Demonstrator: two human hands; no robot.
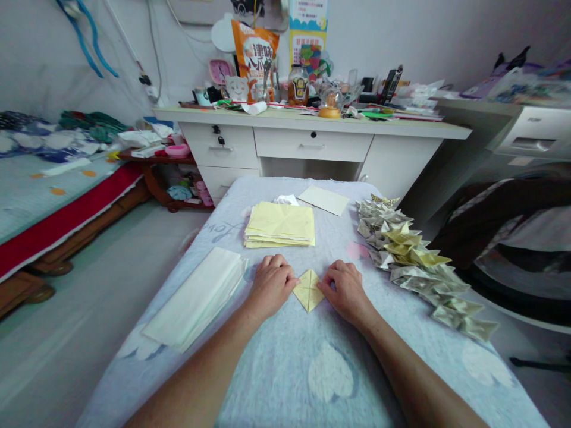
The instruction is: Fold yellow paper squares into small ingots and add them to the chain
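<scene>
A small folded piece of yellow paper (pixel 308 291), diamond-shaped with crease lines, lies on the cloth-covered table (pixel 276 362). At its left corner my left hand (pixel 273 284) is closed, thumb and fingers on the edge. My right hand (pixel 344 288) pinches the right corner in the same way. Just beyond the hands sits a stack of yellow paper sheets (pixel 281 223). To the left lies a bundle of long white paper (pixel 196 297). Rows of folded paper pieces (pixel 414 261), grey and yellow with pointed tips, run along the table's right side.
A pale flat sheet (pixel 324 200) and a crumpled white piece (pixel 286 200) lie at the table's far end. Behind stands a white desk (pixel 307 139) crowded with jars and bags. A bed (pixel 57 202) is at left, a washing machine (pixel 535 137) at right.
</scene>
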